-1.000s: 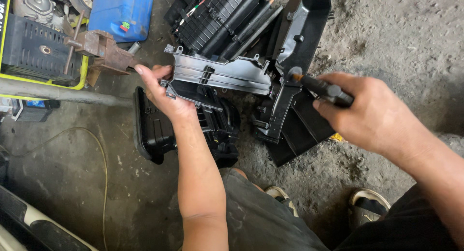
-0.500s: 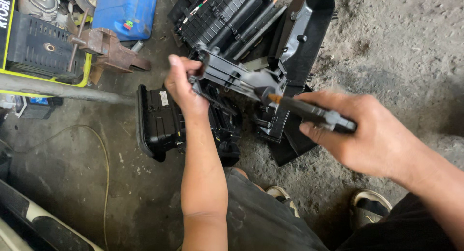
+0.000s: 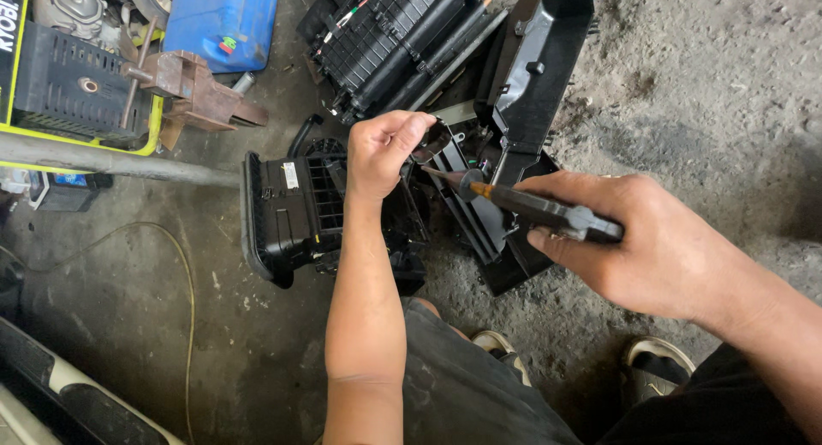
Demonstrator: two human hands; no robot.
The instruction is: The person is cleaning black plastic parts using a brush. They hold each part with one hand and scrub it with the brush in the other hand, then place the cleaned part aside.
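The black plastic housing (image 3: 479, 197) lies in pieces on the dirty concrete floor (image 3: 702, 85) just ahead of our knees. Our left hand (image 3: 385, 149) is clenched on a small dark flap at its upper edge. Our right hand (image 3: 651, 248) is wrapped tight around a screwdriver (image 3: 522, 207), whose tip rests against the part near the left fingers. To work well here, we judge it best to keep the tip low and angled away from the left thumb, and to steady the piece before we lever. A finned black vent unit (image 3: 291, 209) sits under our left forearm. A ribbed core (image 3: 394, 38), a blue canister (image 3: 224, 18), a rusty bracket (image 3: 199, 92) and a yellow-framed generator (image 3: 60, 77) crowd the far side and limit room.
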